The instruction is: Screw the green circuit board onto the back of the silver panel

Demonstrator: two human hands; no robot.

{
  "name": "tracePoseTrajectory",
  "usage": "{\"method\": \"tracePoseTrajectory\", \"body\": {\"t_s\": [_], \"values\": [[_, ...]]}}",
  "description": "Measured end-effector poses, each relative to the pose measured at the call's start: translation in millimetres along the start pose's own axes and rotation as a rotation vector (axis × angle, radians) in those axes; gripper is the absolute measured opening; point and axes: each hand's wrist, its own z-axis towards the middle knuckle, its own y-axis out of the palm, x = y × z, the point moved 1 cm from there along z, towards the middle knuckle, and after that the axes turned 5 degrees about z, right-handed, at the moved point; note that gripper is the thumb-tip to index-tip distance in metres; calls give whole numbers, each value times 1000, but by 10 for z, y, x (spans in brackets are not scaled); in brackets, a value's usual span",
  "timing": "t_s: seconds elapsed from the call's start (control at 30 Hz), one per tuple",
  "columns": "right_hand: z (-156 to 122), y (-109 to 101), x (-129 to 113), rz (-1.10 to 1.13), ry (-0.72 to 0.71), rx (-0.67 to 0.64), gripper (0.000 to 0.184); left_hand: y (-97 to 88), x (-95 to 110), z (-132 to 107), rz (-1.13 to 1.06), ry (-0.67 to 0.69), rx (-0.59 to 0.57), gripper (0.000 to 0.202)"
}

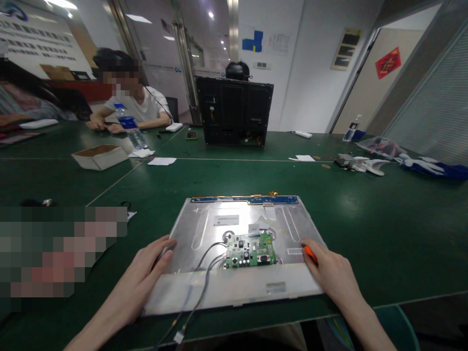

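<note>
A flat LCD display panel point(190, 287) lies back side up at the table's near edge, its metal back facing me. A green circuit board point(250, 249) sits on its middle, and a narrow blue circuit strip point(241, 200) runs along the far edge. Dark cables point(206, 278) lead from the left of the green board over the near edge, ending in a white plug point(179, 336). My left hand point(148, 270) grips the panel's left edge, thumb on top. Against the right edge rests my right hand point(331, 268), closed around an orange-handled tool point(310, 254) whose tip is hidden.
Across the table stands a black monitor housing point(236, 112), with a person behind it. Another person point(135, 102) sits at the far left near a water bottle point(129, 126) and an open white box point(100, 157). White gloves point(361, 164) lie at right. A blurred patch covers the near left.
</note>
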Motion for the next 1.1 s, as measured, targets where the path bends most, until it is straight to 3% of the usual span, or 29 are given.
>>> {"method": "tracePoseTrajectory", "body": {"t_s": [0.2, 0.4, 0.63, 0.8, 1.1], "values": [[-12, -182, 379, -116, 185, -90, 22, 11, 333, 124, -68, 200, -195, 55], [108, -426, 450, -153, 386, -159, 19, 144, 833, 140, 71, 417, -286, 57], [409, -265, 542, -23, 320, -32, 35, 242, 1334, 202, 150, 520, -346, 58], [471, -226, 734, 15, 240, -23, 43, 294, 1581, 271, 185, 545, -360, 57], [479, -262, 1080, -21, 211, -75, 26, 424, 1800, 385, 152, 577, -402, 60]]}}
